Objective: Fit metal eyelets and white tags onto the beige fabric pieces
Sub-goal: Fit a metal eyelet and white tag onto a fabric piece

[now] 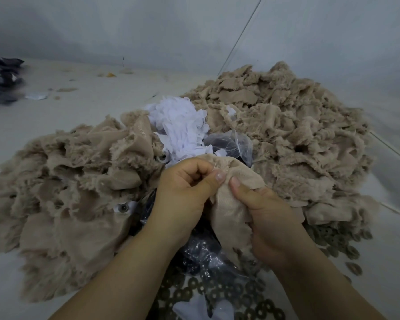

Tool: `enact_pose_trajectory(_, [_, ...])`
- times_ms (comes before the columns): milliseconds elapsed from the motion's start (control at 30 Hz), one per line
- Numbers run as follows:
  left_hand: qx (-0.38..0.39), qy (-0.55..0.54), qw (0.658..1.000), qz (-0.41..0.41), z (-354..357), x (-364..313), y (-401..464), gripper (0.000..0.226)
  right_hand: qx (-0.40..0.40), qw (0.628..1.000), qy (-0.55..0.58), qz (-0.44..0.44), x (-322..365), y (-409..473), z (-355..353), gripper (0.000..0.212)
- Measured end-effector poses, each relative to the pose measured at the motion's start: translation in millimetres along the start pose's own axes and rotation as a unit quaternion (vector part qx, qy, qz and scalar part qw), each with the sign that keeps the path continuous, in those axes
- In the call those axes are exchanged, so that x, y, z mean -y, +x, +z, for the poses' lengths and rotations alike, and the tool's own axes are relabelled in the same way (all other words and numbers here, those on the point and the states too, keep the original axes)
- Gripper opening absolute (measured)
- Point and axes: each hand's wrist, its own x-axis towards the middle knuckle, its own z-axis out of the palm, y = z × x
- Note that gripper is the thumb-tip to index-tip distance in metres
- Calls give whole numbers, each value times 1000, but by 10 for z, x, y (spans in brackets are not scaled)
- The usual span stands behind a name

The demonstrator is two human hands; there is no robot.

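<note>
Head view: one beige fabric piece [231, 204] is held at centre, just above the worktop [67, 112], pinched by both hands, left hand [185, 192] and right hand [268, 218], thumbs pressed on its upper fold. Beige fabric heaps [286, 125] flank it, white tags [180, 128] lie behind, and ring-shaped eyelets [217, 294] spread beneath the wrists.

A pale grey-white floor [83, 112] runs to plain grey walls [148, 26] at the far side. A thin seam [240, 35] slants down the right wall. Dim, even light.
</note>
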Motion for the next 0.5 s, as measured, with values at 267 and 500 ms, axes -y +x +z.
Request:
enact_pose_trajectory(267, [7,-64,998,-24,43,14,-14,12,6,1000,-8,28,59,5,-72,35])
enact_pose_trajectory(500, [-19,-77,996,-34,-65,-34,64,9,-123,987,-61,-85,203,112,-179,29])
